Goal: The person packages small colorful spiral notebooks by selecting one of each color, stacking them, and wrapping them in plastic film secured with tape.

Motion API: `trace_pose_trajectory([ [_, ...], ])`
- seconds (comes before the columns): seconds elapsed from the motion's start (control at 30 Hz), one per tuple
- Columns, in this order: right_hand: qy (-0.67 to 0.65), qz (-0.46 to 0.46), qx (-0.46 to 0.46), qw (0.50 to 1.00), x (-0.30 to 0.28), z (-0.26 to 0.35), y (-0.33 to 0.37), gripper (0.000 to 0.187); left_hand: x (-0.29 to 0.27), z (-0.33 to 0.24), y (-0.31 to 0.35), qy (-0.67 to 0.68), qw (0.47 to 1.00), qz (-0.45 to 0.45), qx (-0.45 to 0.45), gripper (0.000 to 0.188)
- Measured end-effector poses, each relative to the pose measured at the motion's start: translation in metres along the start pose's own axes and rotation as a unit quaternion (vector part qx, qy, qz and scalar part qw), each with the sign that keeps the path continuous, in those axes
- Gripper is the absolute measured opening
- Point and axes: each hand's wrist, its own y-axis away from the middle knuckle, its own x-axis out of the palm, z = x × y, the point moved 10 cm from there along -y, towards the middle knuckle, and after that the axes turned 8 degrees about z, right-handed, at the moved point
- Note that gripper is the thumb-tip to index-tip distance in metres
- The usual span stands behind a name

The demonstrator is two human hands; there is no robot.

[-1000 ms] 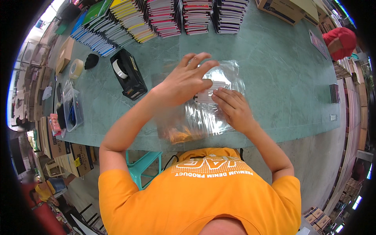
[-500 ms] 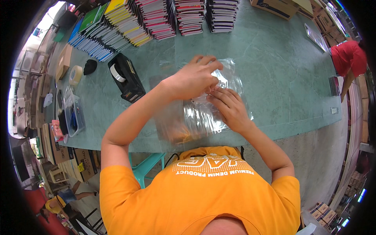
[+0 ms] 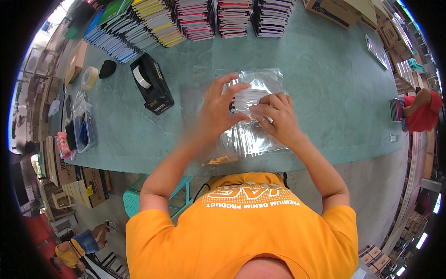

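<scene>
A small fanned stack of white paper strips (image 3: 247, 98) with dark left ends lies over clear plastic bags (image 3: 248, 140) on the green table. My left hand (image 3: 219, 106) curves around the stack's left side, with thumb and index finger wide apart along its near and far edges. I cannot make out any firm grip there. On the right side, my right hand (image 3: 278, 116) has its fingers bent, the tips closed on the strips' right end. The plastic reflects light, and its layers are hard to tell apart.
A black tape dispenser (image 3: 152, 84) stands left of the bags, with a tape roll (image 3: 89, 78) and a clear bin (image 3: 86, 128) farther left. Notebook stacks (image 3: 195, 18) line the far side. A cardboard box (image 3: 334, 11) is at far right; a person in red (image 3: 423, 109) is beyond the right edge.
My left hand has moved left and opened out, uncovering the white strips. My right hand stays at their right end. The person in red has shifted and reaches toward the table's right edge.
</scene>
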Motion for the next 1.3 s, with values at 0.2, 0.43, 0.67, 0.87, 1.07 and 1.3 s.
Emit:
trace_pose_trajectory([
  [0.2,-0.041,0.055,0.012,0.998,-0.002,0.006,-0.005,0.036,-0.005,0.048,-0.007,0.175,0.977,0.084,-0.094,0.060],
  [0.43,-0.011,0.008,-0.021,1.000,-0.001,0.012,-0.001,0.035,-0.007,0.024,-0.057,0.251,0.959,0.060,-0.116,0.030],
  [0.67,-0.056,-0.023,0.004,0.998,0.003,-0.001,-0.002,0.020,-0.001,0.012,-0.007,0.067,0.996,0.056,-0.028,0.057],
  [0.87,-0.084,-0.133,0.121,0.980,-0.016,-0.012,-0.002,0.038,0.036,0.073,-0.012,0.314,0.924,0.100,-0.194,0.054],
  [1.07,-0.278,0.108,0.216,0.930,0.015,-0.056,-0.034,0.041,0.032,0.036,-0.035,0.011,0.967,0.242,-0.080,0.042],
  [1.3,0.066,0.197,-0.025,0.978,-0.001,0.022,-0.023,0.028,0.029,-0.027,-0.001,-0.210,0.958,0.193,0.030,0.028],
])
